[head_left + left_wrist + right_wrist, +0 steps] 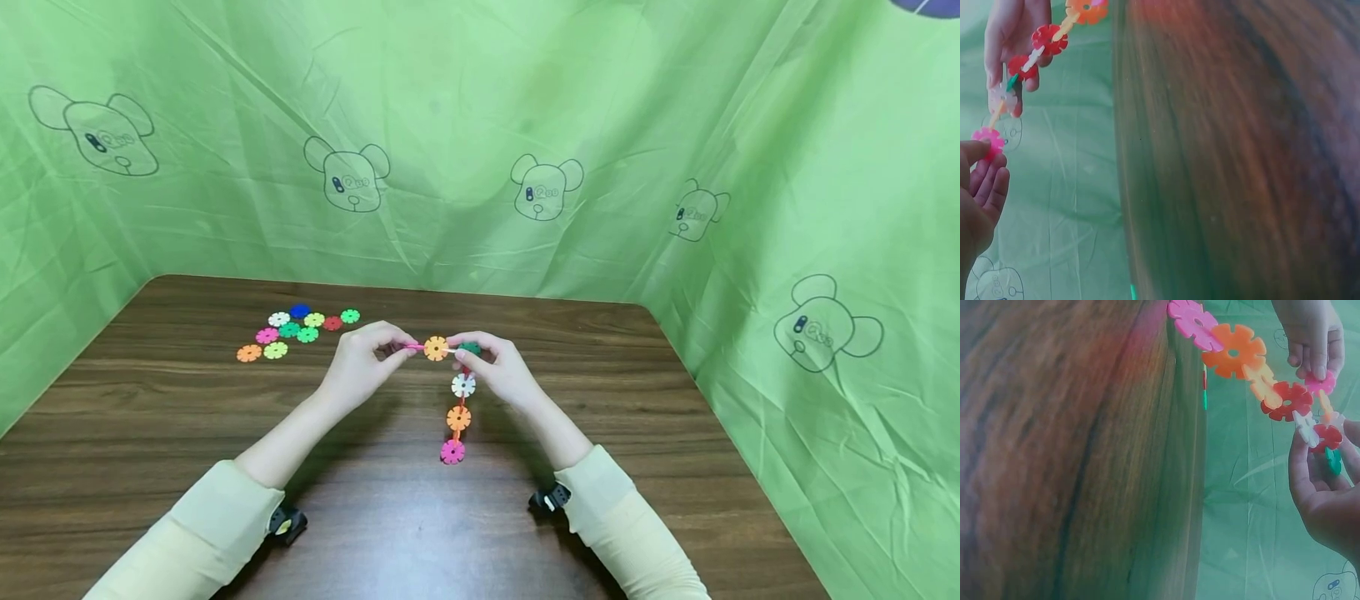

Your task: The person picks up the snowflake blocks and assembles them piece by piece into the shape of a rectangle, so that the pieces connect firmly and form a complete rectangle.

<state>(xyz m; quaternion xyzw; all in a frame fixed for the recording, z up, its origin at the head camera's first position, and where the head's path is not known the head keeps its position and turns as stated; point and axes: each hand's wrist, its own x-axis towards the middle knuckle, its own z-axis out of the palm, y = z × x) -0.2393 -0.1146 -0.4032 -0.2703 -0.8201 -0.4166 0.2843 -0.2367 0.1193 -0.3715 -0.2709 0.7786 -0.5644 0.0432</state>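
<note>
My left hand (358,367) pinches a pink notched flower disc (989,141) between thumb and fingers. This disc joins a light orange disc (436,348), which is linked in turn to a white disc (1004,99) pinched by my right hand (510,372). From there the chain of interlocked discs runs on: a green disc (1334,460), red discs, another white disc (463,385), an orange disc (459,418) and a pink end disc (453,452). The fingers of my right hand partly cover the links near them. Whether the pink end touches the table cannot be told.
Several loose flower discs, among them a blue one (300,311), an orange one (249,353) and a red one (332,323), lie flat on the brown wooden table (187,400) at the back left. A green cloth (450,100) with printed bear heads stands around the table.
</note>
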